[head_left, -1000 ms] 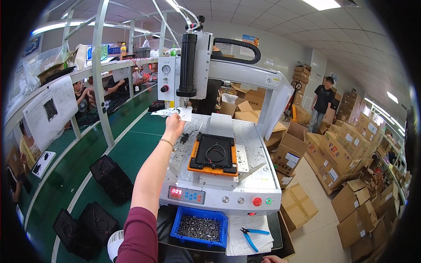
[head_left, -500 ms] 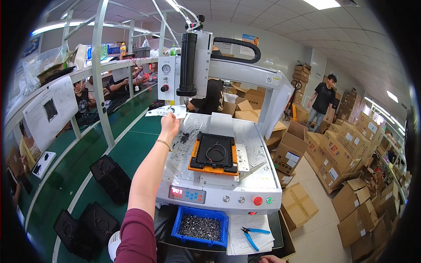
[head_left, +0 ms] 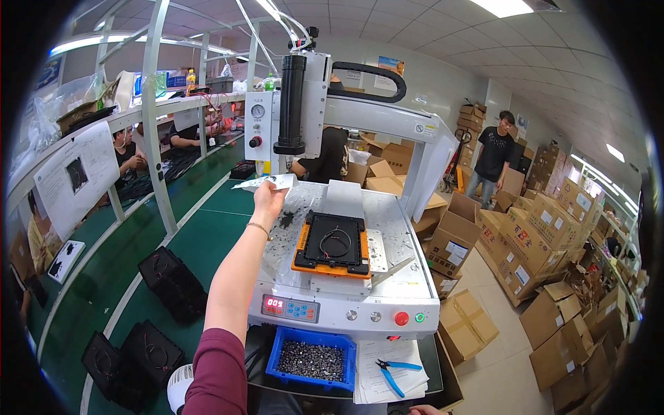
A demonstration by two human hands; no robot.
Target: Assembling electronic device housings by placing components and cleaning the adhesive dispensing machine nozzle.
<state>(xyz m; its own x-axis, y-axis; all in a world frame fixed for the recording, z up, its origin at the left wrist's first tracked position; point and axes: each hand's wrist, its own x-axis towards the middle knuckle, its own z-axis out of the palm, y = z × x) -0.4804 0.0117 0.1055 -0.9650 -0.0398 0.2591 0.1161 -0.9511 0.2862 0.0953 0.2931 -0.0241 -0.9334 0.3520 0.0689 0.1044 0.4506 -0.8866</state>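
My left hand (head_left: 268, 198) reaches forward over the machine bed (head_left: 277, 266), its fingers closed on the edge of a white sheet of paper (head_left: 282, 181) with dark bits on it. The paper is under the black dispensing cylinder (head_left: 290, 104) of the benchtop machine. To the right of my forearm, an orange fixture (head_left: 302, 261) holds a flat black panel (head_left: 325, 225) with a thin coiled cable (head_left: 336, 242) on top. Only a sliver of my right hand (head_left: 426, 411) shows at the lower edge; its fingers are mostly cut off.
Below the control panel (head_left: 290, 308) sits a blue bin (head_left: 311, 389) full of small metal parts. Blue-handled cutters (head_left: 391, 377) lie on papers beside it. Black panels (head_left: 169, 277) are stacked on the green bench at left. Cardboard boxes (head_left: 529, 242) and a standing person (head_left: 492, 159) are at right.
The paper in my left hand has tilted and now shows more edge-on. My view has shifted slightly. The person at the back right has turned and moved a little.
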